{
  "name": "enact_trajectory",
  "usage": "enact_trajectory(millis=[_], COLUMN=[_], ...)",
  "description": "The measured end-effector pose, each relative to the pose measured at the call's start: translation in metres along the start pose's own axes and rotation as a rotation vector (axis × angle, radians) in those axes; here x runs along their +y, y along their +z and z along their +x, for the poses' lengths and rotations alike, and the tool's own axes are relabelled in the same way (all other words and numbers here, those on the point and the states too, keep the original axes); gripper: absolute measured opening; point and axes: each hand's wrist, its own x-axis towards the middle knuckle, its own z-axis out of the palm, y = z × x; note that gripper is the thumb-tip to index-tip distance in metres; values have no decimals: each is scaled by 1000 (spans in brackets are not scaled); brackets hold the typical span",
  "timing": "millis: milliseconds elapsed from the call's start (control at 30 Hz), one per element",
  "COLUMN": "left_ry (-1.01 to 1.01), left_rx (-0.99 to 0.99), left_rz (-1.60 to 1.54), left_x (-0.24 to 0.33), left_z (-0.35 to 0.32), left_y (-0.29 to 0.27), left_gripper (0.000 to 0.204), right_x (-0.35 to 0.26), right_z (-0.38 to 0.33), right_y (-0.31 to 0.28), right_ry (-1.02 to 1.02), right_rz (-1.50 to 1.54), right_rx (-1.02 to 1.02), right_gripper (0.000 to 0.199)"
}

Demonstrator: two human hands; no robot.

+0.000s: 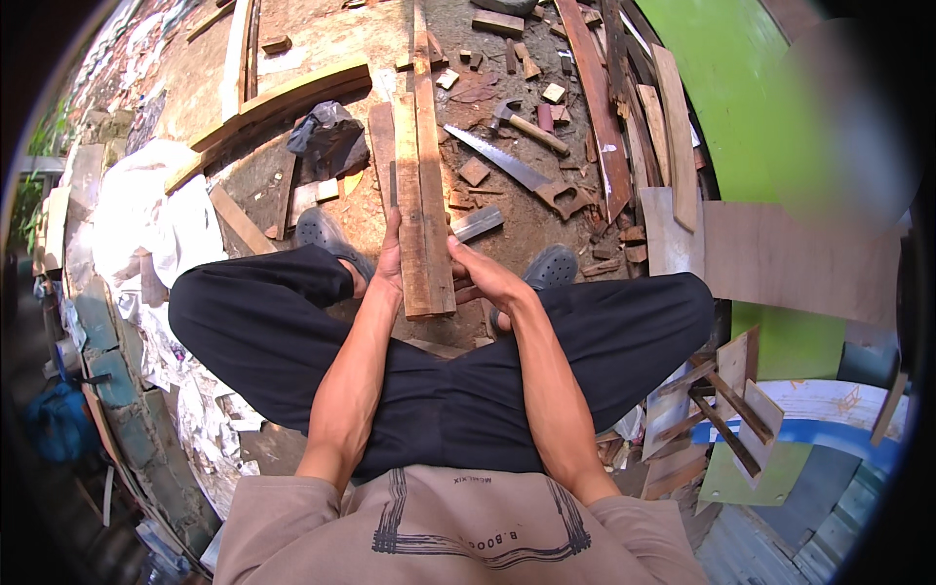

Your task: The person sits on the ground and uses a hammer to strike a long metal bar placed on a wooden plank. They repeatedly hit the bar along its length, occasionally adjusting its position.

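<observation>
Honey-brown grained boards (421, 244), black trousers (448, 414), taupe shirt (439, 517) with black frame print (386, 542), lime-green panel (721, 88)

Planks (410, 234): lying between my left hand (389, 258) and right hand (495, 279), before me. Bag (330, 138): lying ahead, left of the planks. Cloth (132, 222): spreading farther left. Saw (512, 168): lying right of the planks. Hammer (533, 131): lying just beyond the saw.

Work site, seen from above — the brown, worn floor (322, 34) is brightly lit toward the upper left. At right, a bright green panel (717, 97) borders the floor, a plain brown sheet (790, 258) overlapping it. At left lies a row of grey-green blocks (110, 378) — beyond it, sunlit greenery (44, 129).
</observation>
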Motion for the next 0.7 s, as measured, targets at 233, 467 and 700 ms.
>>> enact_trajectory(millis=[233, 467, 700], left_ry=[-9, -9, -17], left_rx=[-109, -124, 17], left_rz=[-91, -83, 98], left_x=[0, -1, -2], left_z=[3, 6, 9], left_y=[2, -7, -25], left_gripper=[87, 89, 77], right_x=[-2, -5, 9], right_z=[-10, -13, -2], right_y=[-4, -6, 7], right_ry=[-3, 24, -38], right_rz=[-49, -56, -13], right_rx=[9, 0, 111], right_gripper=[79, 82, 89])
